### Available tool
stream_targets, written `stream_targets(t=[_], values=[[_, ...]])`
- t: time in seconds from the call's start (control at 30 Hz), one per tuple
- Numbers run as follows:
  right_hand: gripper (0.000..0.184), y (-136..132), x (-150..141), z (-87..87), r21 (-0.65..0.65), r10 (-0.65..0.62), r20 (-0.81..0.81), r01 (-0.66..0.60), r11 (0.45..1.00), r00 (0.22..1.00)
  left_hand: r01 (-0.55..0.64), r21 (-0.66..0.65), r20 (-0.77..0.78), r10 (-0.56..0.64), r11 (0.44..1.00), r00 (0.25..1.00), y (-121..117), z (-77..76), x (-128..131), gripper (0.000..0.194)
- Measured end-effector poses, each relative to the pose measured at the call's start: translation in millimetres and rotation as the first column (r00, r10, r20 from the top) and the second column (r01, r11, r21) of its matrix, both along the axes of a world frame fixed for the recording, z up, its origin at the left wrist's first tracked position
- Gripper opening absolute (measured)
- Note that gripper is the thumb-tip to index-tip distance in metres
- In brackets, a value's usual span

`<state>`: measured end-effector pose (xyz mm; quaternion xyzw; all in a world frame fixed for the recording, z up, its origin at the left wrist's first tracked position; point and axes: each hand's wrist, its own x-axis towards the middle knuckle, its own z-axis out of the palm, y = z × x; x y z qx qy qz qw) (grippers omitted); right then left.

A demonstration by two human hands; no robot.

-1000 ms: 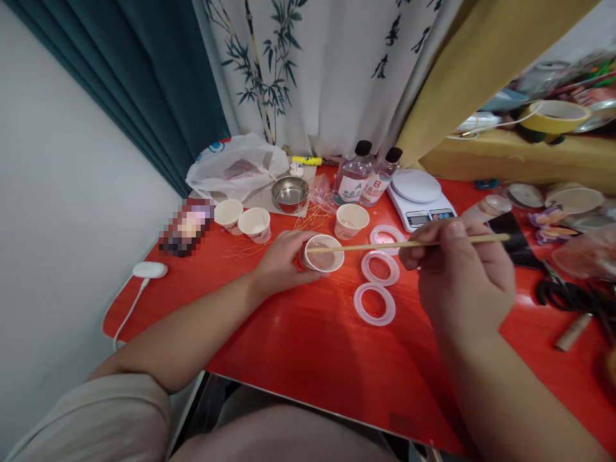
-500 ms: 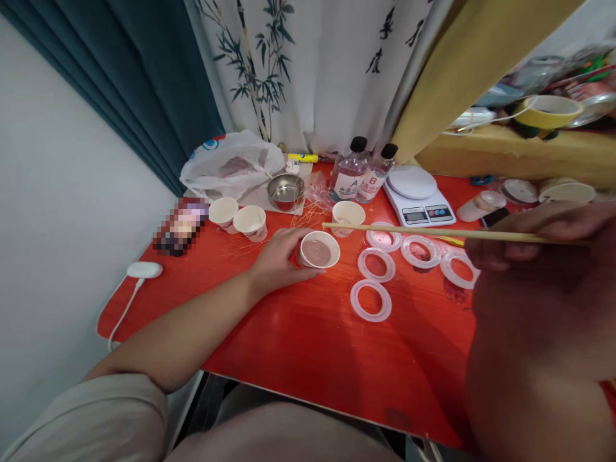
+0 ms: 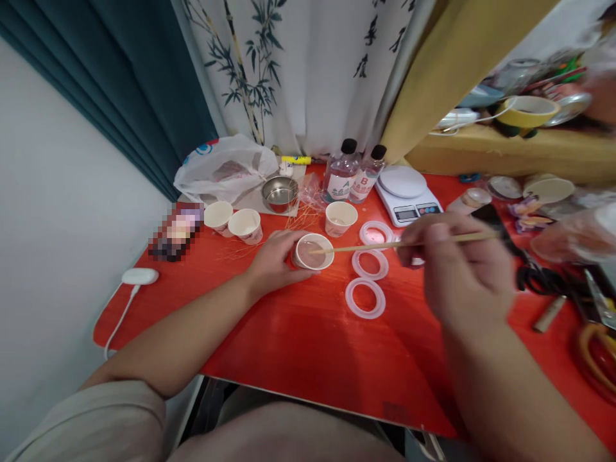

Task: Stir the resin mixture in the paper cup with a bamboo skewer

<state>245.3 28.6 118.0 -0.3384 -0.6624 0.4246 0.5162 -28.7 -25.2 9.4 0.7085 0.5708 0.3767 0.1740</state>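
My left hand (image 3: 273, 262) wraps around a white paper cup (image 3: 314, 251) that holds a pinkish-brown liquid. My right hand (image 3: 457, 269), slightly blurred, pinches a thin wooden stick (image 3: 409, 244) between its fingers. The stick's tip lies over the mouth of that cup, and I cannot tell whether it touches the liquid. Just below the stick sit several translucent silicone rings, the nearest (image 3: 365, 298) lying on the red table (image 3: 289, 333) between my hands. My right hand hides part of another ring.
Bottles marked A (image 3: 341, 174) and B (image 3: 367, 177) stand behind a paper cup (image 3: 341, 219), beside a digital scale (image 3: 405, 197). A steel bowl (image 3: 280, 194), two more paper cups and a plastic bag lie back left. Black-handled scissors (image 3: 539, 280) lie right.
My right hand has moved left and down from the right side, bringing the stick's tip from beyond the cup to over its mouth. My left hand still holds the cup.
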Motion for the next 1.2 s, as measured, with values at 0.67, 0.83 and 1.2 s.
stream_targets(t=[0.67,0.83,1.2], values=[[0.042,-21.7,11.0,-24.7,-0.003,0.066,0.251,-0.068,0.998,0.966,0.120,0.007,-0.051,-0.120,0.993,0.991,-1.3,4.0,10.7,0.059],[0.040,-24.1,17.4,-30.5,-0.040,0.098,0.199,-0.092,0.995,0.975,0.147,-0.028,-0.076,-0.148,0.989,0.986,-1.9,6.0,15.5,0.057],[0.039,-21.6,17.7,-40.6,-0.092,0.104,0.128,-0.092,0.991,0.986,0.148,-0.030,-0.123,-0.151,0.988,0.981,-2.1,3.7,16.2,0.055]])
